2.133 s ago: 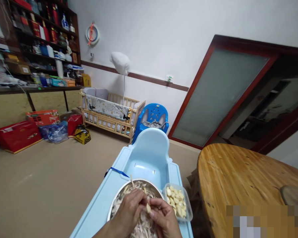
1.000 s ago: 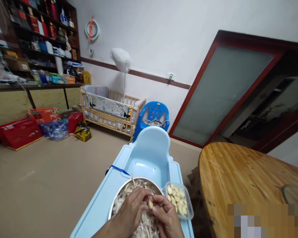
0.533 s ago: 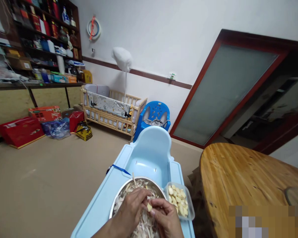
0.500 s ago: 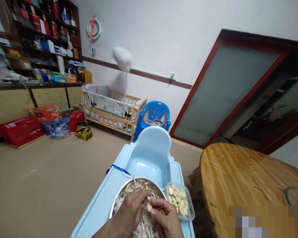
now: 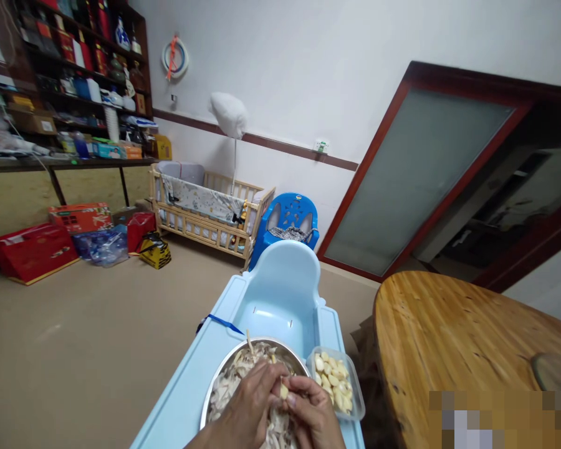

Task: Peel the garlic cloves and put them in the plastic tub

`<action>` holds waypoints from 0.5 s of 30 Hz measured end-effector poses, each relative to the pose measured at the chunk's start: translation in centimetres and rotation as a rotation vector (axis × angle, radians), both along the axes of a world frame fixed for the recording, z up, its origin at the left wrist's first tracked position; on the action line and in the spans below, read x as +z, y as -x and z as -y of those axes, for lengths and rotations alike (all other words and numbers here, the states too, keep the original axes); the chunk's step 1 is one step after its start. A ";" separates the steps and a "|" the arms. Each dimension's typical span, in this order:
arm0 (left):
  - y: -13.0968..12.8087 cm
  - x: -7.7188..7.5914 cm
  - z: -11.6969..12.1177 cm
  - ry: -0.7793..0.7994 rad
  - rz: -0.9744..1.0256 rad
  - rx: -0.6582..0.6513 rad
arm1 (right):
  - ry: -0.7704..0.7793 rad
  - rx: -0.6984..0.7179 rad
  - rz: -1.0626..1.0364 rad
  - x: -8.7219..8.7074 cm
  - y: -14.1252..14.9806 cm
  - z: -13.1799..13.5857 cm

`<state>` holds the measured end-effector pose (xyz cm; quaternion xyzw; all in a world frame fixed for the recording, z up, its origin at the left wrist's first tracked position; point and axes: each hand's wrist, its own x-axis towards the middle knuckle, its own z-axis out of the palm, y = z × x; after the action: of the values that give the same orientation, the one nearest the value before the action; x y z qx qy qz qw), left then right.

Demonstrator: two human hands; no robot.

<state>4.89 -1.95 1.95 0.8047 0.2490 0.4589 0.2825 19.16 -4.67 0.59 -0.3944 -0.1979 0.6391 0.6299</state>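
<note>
As the left hand (image 5: pixel 250 402) and right hand (image 5: pixel 314 408) pinch one clove (image 5: pixel 283 391), skins (image 5: pixel 227 381) fill the bowl (image 5: pixel 290 355) below, peeled cloves (image 5: pixel 333 379) the tub (image 5: pixel 358 395) rightward.

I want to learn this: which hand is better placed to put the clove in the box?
Probably the right hand: it pinches the clove and is right beside the box. The left hand is over the bowl, farther from the box.
</note>
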 end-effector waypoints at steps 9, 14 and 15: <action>-0.4 -0.6 0.2 0.019 -0.006 -0.051 | -0.007 -0.024 -0.014 0.1 0.0 0.0; -0.2 -0.3 -0.1 0.018 -0.033 -0.052 | -0.092 0.071 0.024 0.8 0.4 0.1; -0.1 -0.2 -0.2 0.023 -0.044 -0.050 | -0.104 0.080 0.034 0.8 0.5 0.1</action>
<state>5.03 -1.78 1.79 0.8174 0.2403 0.4311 0.2973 18.68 -4.78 1.42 -0.3635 -0.2571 0.6459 0.6201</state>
